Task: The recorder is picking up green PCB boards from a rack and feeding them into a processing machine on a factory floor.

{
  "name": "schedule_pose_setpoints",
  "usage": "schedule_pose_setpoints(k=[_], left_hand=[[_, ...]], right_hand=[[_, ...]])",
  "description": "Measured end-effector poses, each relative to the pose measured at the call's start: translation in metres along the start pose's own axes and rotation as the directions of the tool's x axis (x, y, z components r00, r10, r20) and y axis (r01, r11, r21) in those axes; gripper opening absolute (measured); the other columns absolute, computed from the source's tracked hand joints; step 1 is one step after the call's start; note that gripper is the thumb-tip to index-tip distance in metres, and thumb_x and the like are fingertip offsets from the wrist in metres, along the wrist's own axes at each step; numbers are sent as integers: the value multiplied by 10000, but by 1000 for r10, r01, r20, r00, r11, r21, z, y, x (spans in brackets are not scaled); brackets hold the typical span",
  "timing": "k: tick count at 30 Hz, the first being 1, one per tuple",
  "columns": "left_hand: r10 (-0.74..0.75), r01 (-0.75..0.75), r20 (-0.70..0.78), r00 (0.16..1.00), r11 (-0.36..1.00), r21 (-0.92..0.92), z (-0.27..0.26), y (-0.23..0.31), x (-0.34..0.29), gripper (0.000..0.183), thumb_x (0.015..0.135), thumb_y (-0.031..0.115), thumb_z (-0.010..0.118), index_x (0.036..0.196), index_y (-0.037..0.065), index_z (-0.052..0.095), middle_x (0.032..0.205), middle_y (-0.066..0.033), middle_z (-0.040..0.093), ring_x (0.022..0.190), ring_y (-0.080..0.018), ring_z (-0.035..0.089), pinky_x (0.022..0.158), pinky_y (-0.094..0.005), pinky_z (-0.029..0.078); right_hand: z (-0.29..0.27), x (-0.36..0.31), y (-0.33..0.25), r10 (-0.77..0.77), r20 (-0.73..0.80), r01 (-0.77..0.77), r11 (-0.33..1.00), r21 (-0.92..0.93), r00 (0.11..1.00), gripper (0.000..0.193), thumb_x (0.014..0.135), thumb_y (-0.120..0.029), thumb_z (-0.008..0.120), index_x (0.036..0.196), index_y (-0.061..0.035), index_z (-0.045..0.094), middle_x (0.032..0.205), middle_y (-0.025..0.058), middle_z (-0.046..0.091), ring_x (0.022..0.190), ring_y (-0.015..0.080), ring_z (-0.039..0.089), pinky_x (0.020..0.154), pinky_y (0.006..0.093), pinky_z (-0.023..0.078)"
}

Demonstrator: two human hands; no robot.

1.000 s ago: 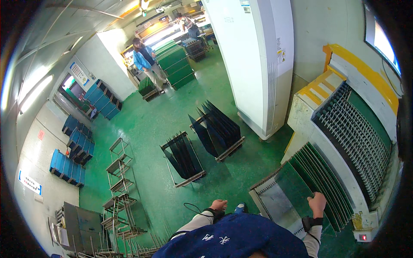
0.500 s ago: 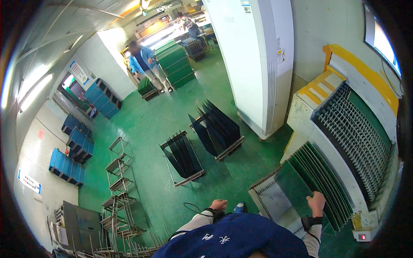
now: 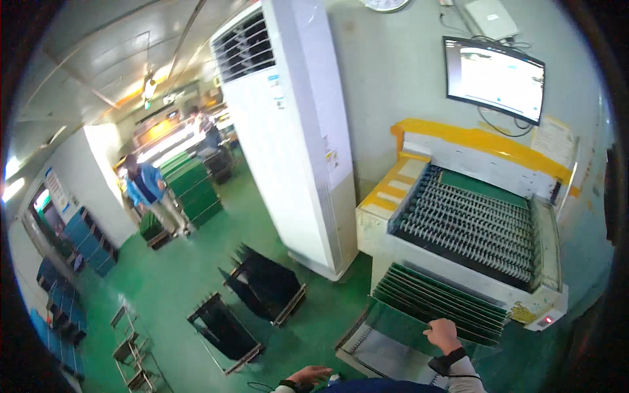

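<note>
Landmark: roller machine (image 3: 468, 226). From my remote station I see the front green panel (image 3: 398, 322) leaning in a metal rack (image 3: 352, 329) on the machine's near side, in front of a row of panels (image 3: 436, 302) closer to the machine. Right hand (image 3: 443, 335): fingers curled, gripping the front green panel's edge. Left hand (image 3: 310, 375): fingers loosely extended, farther from the machine. White cabinet (image 3: 278, 150): left of the machine.

Head-worn fisheye view, looking down and ahead, right grip (image 3: 443, 335) near, green floor (image 3: 171, 267) stretching away
</note>
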State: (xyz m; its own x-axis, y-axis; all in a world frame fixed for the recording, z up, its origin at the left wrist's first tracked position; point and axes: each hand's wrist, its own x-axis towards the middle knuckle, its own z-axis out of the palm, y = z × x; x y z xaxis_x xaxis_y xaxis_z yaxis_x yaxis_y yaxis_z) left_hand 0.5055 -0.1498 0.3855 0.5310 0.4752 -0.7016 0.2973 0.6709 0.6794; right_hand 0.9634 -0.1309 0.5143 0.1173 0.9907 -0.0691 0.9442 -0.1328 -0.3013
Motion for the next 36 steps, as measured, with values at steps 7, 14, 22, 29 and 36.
schedule_pose_setpoints(k=[7, 14, 22, 29, 36], left_hand=[[95, -216, 439, 894, 948, 235, 59, 116, -21, 418, 853, 326, 610, 1154, 40, 567, 1081, -55, 586, 997, -143, 527, 851, -279, 430], [266, -555, 616, 742, 758, 342, 77, 147, -31, 320, 876, 266, 580, 1088, 27, 579, 1009, -47, 589, 946, -148, 534, 836, -300, 432], [167, -507, 609, 775, 740, 443, 78, 153, -16, 253, 858, 159, 588, 1074, 29, 568, 997, -36, 586, 934, -121, 518, 833, -297, 427], [99, -383, 543, 834, 812, 440, 80, 162, -39, 310, 841, 161, 621, 1118, 31, 565, 1051, -62, 597, 973, -142, 539, 866, -314, 431], [140, -380, 532, 835, 846, 374, 80, 158, -38, 324, 826, 93, 611, 1131, 3, 550, 1023, -67, 602, 942, -138, 554, 861, -295, 438]], right_hand=[[-97, -24, -31, -77, -34, 74, 994, -82, 996, 275, 643, -329, 692, 759, -79, 683, 685, 153, 617, 698, 340, 600, 632, 433, 465], [-167, -61, -4, 2, -239, 43, 982, 184, 971, 258, 652, -258, 718, 769, -34, 667, 622, 141, 607, 609, 297, 592, 576, 376, 450], [-199, -80, 7, 577, -411, 72, 518, 852, 706, 231, 798, -109, 643, 972, 39, 609, 864, 51, 630, 778, 139, 571, 715, 300, 452], [-157, -27, 51, 386, -188, 342, -382, 858, 903, 320, 820, -44, 587, 1134, -5, 539, 1079, 110, 600, 995, 236, 563, 886, 361, 436], [-104, 21, 92, 471, 28, 252, -520, 816, 882, 169, 800, -54, 611, 961, -68, 560, 966, 70, 603, 902, 210, 569, 793, 357, 458]])
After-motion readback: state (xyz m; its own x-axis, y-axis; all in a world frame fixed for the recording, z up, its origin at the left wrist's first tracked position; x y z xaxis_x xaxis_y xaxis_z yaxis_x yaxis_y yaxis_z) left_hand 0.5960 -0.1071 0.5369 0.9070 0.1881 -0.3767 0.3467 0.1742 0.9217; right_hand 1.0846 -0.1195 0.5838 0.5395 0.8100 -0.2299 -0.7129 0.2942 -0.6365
